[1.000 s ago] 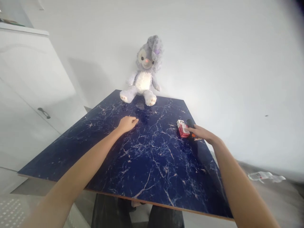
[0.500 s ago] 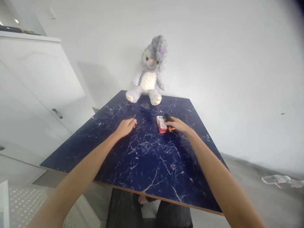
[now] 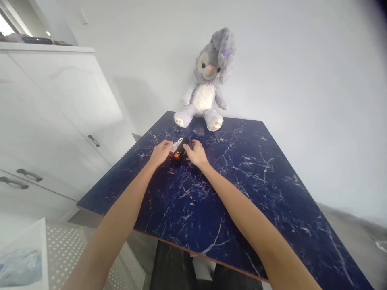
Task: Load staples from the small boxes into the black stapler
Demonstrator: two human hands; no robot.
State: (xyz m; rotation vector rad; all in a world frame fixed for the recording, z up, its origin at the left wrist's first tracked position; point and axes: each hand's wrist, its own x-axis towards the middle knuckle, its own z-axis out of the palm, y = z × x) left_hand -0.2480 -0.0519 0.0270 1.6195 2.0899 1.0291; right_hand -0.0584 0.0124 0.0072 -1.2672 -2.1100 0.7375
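Observation:
A small red-and-white box (image 3: 177, 146) and a black elongated object (image 3: 182, 150) with an orange end lie side by side at mid-table, between my hands. The black object's exact kind is too small to make out. My left hand (image 3: 161, 153) is closed at the box's left side, fingertips on it; its thumb is mostly hidden. My right hand (image 3: 198, 154) is at the black object's right side, thumb on it and the other fingers loosely curled, partly hidden.
Both forearms cross the blue marbled table (image 3: 229, 193). A grey plush rabbit (image 3: 205, 88) sits at its far edge against the wall. White cabinets (image 3: 60, 104) stand to the left, with a perforated white container (image 3: 63, 245) below. My legs are under the table's near edge.
My right hand has moved left with the box and the black object, bringing them to my left hand, which now touches the box. The camera view has shifted.

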